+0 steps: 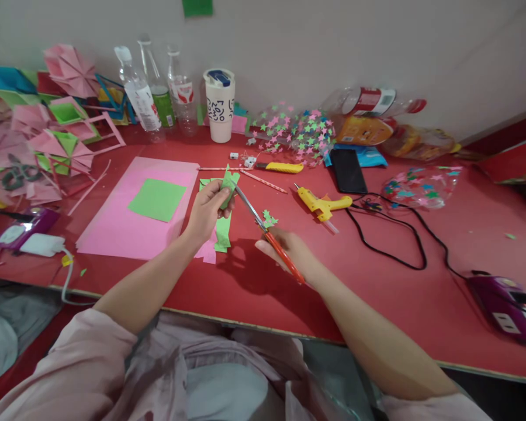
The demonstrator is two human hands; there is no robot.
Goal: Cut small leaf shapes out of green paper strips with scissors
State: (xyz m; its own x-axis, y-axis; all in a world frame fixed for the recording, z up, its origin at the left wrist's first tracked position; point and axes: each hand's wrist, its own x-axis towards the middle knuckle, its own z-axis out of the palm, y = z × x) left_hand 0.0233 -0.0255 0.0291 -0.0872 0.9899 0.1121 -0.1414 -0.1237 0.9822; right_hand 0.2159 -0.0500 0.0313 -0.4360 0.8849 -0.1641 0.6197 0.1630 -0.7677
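My left hand (208, 207) is closed on a small folded piece of green paper (228, 186), held above the red table (377, 275). My right hand (289, 248) grips red-handled scissors (267, 231) whose blades point up and left, with the tips at the green piece. Green paper offcuts (223, 229) lie under my left hand, and a small green cut shape (269, 219) lies by the blades. A pink sheet (140, 204) with a green square (156, 199) on it lies to the left.
A yellow glue gun (322, 204) with a black cord, a yellow box cutter (283, 168), a black phone (348, 171), bottles and a white cup (220, 105) stand behind. Paper stars fill clear bags (298, 131). Folded paper shapes (48, 134) pile up at left. Purple devices sit at both edges.
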